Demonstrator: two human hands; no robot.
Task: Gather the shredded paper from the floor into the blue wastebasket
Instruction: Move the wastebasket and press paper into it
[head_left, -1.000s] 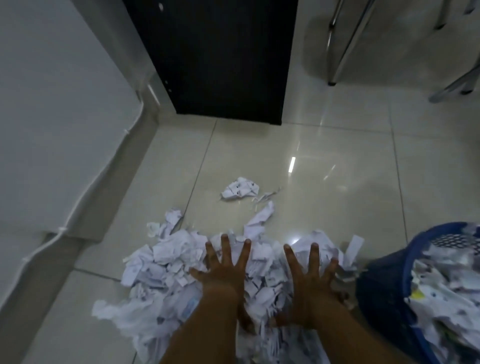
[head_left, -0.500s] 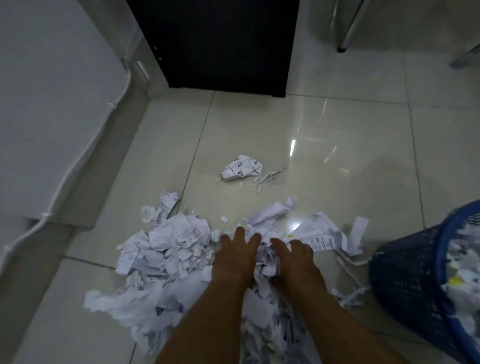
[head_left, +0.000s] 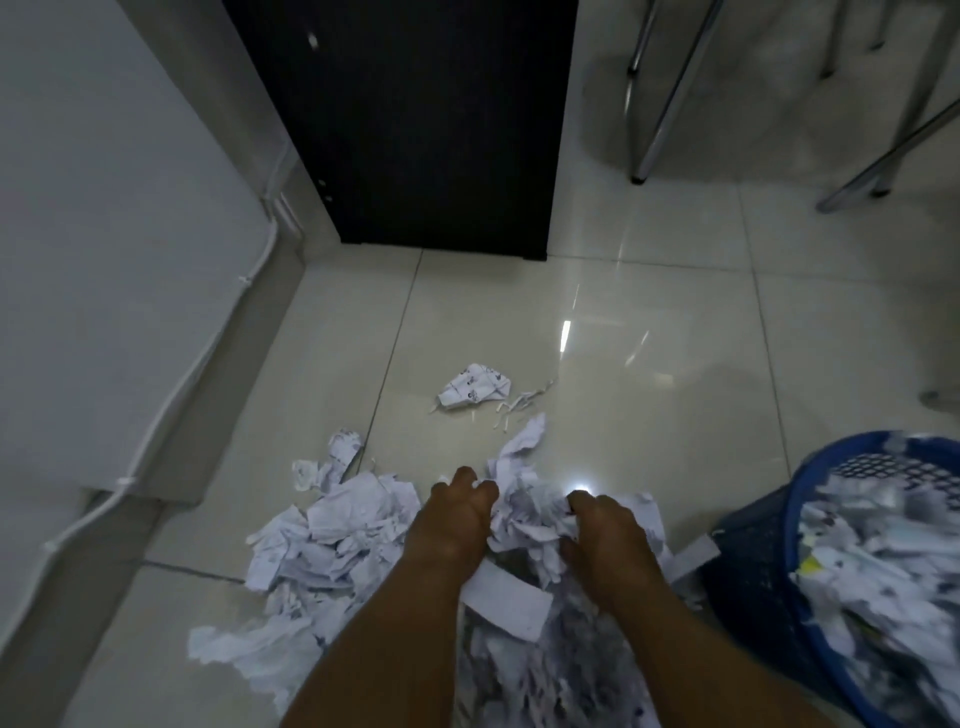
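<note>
Both grips clenched on shredded paper (head_left: 524, 525) | left hand (head_left: 457, 519) | right hand (head_left: 605, 535) | wastebasket (head_left: 769, 561) right

We're in dim light. Glare streaks the floor (head_left: 675, 415) beyond the blurred wastebasket (head_left: 753, 597); edges bend.

At twelve o'clock I see a dark cabinet (head_left: 415, 130) on glossy floor tiles (head_left: 649, 364); chrome chair legs (head_left: 654, 104) at one o'clock; a white cable (head_left: 171, 384) at nine.
</note>
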